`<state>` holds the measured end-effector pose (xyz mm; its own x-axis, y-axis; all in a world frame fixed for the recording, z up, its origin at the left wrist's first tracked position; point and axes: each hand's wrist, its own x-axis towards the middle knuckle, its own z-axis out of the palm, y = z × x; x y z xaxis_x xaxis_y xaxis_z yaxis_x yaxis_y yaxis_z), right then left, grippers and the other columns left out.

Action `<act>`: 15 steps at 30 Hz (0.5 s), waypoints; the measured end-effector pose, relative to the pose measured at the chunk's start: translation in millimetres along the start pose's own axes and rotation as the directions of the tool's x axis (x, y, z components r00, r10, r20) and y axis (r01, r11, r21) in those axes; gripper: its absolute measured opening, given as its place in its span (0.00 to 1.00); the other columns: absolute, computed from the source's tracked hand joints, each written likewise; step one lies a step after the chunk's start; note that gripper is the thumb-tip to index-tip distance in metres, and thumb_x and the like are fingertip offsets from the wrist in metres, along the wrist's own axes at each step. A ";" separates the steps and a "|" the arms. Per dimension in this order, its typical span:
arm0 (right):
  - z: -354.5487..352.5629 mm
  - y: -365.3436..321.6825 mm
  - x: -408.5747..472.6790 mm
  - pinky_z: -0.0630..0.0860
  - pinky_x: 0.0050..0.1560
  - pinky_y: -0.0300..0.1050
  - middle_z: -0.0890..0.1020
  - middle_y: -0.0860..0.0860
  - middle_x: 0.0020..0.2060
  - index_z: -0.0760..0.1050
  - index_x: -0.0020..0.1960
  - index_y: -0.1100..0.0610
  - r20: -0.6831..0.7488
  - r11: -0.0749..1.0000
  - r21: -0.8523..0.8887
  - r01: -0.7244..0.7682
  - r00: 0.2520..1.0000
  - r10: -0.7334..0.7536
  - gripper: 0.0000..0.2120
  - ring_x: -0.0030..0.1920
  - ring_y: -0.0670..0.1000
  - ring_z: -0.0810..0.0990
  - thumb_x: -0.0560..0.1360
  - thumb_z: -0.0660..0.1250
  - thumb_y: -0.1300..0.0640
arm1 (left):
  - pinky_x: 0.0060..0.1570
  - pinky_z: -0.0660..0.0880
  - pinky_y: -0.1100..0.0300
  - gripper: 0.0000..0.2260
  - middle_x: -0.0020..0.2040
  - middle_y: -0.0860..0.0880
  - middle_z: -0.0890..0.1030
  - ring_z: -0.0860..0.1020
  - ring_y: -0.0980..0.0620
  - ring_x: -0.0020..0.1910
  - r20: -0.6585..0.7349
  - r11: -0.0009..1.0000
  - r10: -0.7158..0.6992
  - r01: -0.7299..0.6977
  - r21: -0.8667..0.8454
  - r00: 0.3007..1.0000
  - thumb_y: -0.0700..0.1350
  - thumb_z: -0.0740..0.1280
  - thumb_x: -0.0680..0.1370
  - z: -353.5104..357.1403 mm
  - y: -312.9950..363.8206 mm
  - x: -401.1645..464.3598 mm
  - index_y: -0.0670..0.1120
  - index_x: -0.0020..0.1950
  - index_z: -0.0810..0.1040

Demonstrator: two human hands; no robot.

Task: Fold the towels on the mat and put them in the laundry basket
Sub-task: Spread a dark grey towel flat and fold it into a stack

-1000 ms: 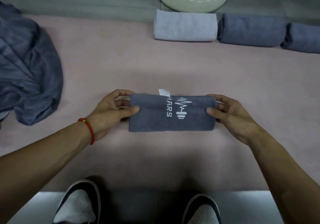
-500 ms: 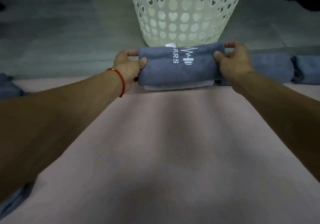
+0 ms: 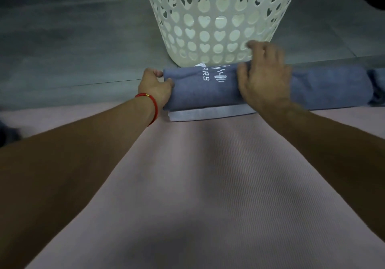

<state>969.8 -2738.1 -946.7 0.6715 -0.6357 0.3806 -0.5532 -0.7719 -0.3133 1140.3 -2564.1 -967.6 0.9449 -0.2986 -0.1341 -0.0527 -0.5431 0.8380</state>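
folded towel (image 3: 200, 89) lies between left hand (image 3: 155, 88) grip and right hand (image 3: 264, 79).

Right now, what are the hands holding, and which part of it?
The left hand grips the left end of the folded blue towel. The right hand rests on top near its right end.

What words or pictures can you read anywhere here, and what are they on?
"ARS" in white letters on the folded dark blue towel; any letters before them are hidden by the fold.
A white zigzag line with a barbell shape beside it, on the same towel; a sign, no words.
White tag at the towel's far edge: too small to read.
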 end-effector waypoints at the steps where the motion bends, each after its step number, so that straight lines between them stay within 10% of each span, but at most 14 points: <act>1: 2.7 -1.9 -3.7 0.63 0.71 0.64 0.67 0.55 0.75 0.64 0.77 0.48 0.063 0.987 -0.071 0.145 0.988 -0.140 0.25 0.74 0.60 0.64 0.81 0.52 0.43 | 0.53 0.73 0.56 0.16 0.57 0.43 0.79 0.77 0.45 0.55 -0.026 0.989 0.111 -0.107 0.103 0.994 0.44 0.65 0.79 0.1 2.9 -7.7 0.46 0.67 0.71; 4: 20.2 -2.6 -8.7 0.50 0.75 0.72 0.59 0.51 0.80 0.54 0.81 0.42 0.360 0.922 -0.195 0.335 0.899 -0.250 0.30 0.79 0.61 0.56 0.81 0.41 0.37 | 0.64 0.69 0.47 0.20 0.70 0.41 0.72 0.71 0.39 0.67 -0.006 0.635 0.652 -0.541 0.552 0.758 0.43 0.59 0.80 7.8 6.7 -29.9 0.47 0.73 0.69; 6: 30.2 1.7 -8.5 0.49 0.75 0.73 0.59 0.51 0.80 0.52 0.81 0.42 0.371 0.926 -0.208 0.314 0.902 -0.223 0.31 0.79 0.61 0.55 0.80 0.38 0.36 | 0.72 0.62 0.40 0.22 0.77 0.45 0.66 0.65 0.40 0.74 0.228 0.367 0.740 -0.664 0.651 0.632 0.49 0.54 0.82 19.4 2.1 -35.1 0.52 0.76 0.67; 15: 41.3 17.6 -14.7 0.47 0.77 0.71 0.54 0.53 0.82 0.50 0.82 0.43 0.334 0.946 -0.113 0.303 0.909 -0.251 0.31 0.81 0.59 0.50 0.82 0.42 0.34 | 0.75 0.55 0.36 0.27 0.82 0.47 0.52 0.48 0.39 0.80 0.403 0.515 0.536 -0.665 0.540 0.742 0.62 0.43 0.81 35.4 -21.8 -26.8 0.60 0.81 0.53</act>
<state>970.5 -2742.4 -993.7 0.9136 -0.3838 0.1342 -0.3757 -0.9231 -0.0824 1104.7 -2572.0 -1001.0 0.5426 -0.8289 0.1359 -0.8304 -0.5051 0.2351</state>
